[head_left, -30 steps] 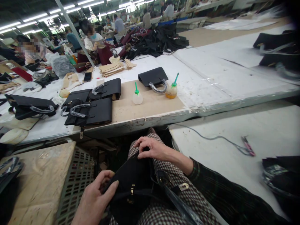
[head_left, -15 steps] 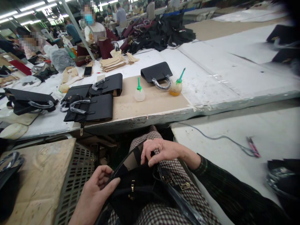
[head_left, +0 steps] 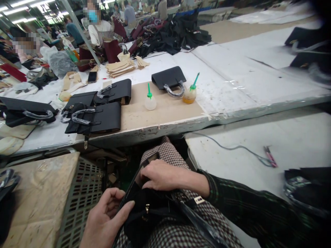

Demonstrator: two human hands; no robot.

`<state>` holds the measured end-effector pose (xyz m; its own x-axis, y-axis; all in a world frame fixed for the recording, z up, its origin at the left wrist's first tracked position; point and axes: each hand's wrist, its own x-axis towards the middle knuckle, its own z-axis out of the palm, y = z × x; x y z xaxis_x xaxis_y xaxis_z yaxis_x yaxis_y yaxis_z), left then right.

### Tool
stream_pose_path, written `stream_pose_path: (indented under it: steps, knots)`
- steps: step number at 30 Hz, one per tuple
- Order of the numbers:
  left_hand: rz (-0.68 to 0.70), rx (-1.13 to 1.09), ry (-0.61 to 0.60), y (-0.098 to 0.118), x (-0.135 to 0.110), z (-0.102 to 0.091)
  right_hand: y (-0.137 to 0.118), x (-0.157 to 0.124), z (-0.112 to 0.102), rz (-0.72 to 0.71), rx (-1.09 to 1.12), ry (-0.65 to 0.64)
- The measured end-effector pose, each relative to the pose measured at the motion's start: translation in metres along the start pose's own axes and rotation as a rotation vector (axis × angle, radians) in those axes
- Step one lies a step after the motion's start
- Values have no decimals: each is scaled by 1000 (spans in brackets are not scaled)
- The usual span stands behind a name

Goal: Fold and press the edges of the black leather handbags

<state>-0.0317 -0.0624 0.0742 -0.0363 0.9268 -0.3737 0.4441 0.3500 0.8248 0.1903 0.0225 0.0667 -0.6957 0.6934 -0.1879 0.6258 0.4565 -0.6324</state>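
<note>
A black handbag [head_left: 137, 215] lies in my lap on checked cloth, its mouth toward me and gold-coloured metal fittings showing on the dark fabric. My left hand [head_left: 104, 218] grips its left edge, thumb on the near side and fingers curled behind. My right hand [head_left: 164, 175] reaches over the bag from the right, with bent fingers closed at the tan inner panel near its far edge. The fingertips of that hand are partly hidden. A plastic-wrapped handle [head_left: 200, 225] hangs on the right side of the bag, below a gold metal tab [head_left: 198, 200].
Ahead, a long white worktable [head_left: 217, 79] carries several black handbags [head_left: 108, 115], a clear squeeze bottle [head_left: 150, 102] and one with amber liquid [head_left: 190, 96]. A perforated plastic crate [head_left: 84, 193] stands at left. Pink-handled tool [head_left: 270, 157] with cable lies right. People sit farther back.
My right hand has moved left and slightly down along the inner panel, its fingers now bent more closely against it. My left hand keeps its hold. The view has shifted slightly.
</note>
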Motion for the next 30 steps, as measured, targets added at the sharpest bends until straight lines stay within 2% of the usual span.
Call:
stream_pose_path:
  steps: [5,9,12,16,18,23,27,30]
  knots:
    - [5,-43,31,0,-7,4,-15,4,20,177,5,103]
    - [15,-58,43,-6,-8,3,-23,9,25,250,70,134]
    - [39,-21,26,-12,-8,0,-27,14,23,262,132,109]
    - [36,1,17,-19,-9,-4,-27,19,18,178,159,16]
    - [19,-27,4,-20,-9,-6,-23,19,17,147,78,-11]
    - [6,-12,-18,-18,-6,-9,-16,14,17,177,-246,15]
    - [44,24,-38,-19,-5,-7,-13,15,16,162,-348,-59]
    - [50,47,-20,-21,-4,-6,-2,13,6,171,-363,-98]
